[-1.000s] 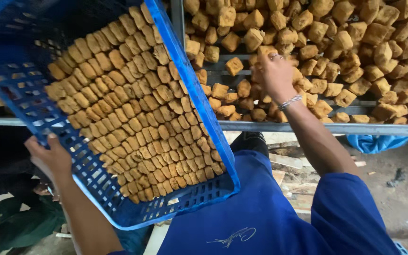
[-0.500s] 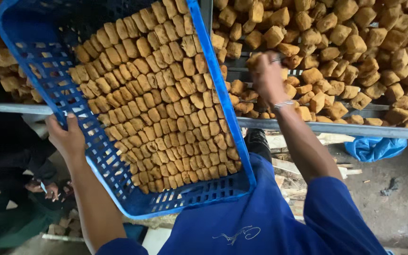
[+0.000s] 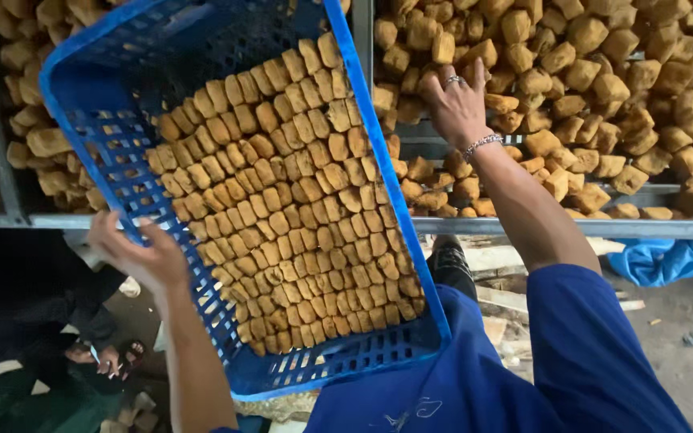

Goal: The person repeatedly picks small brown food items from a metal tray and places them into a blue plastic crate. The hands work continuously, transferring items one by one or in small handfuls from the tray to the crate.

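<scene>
My left hand (image 3: 134, 256) has a closed grip on the near side rim of the blue perforated crate (image 3: 106, 136), tilted, its floor lined with tight rows of golden-brown fried tofu pieces (image 3: 298, 216). Beyond that grip, my right hand (image 3: 460, 104), fingers loosely spread, rests on the loose tofu pile (image 3: 603, 80) on the metal rack (image 3: 571, 228), grasping nothing.

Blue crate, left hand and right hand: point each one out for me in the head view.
blue crate (image 3: 106, 152), head view, on its perforated side wall.
left hand (image 3: 139, 258), head view, on the back of the hand gripping the crate's edge.
right hand (image 3: 460, 108), head view, on the back of the hand among the loose brown blocks.
</scene>
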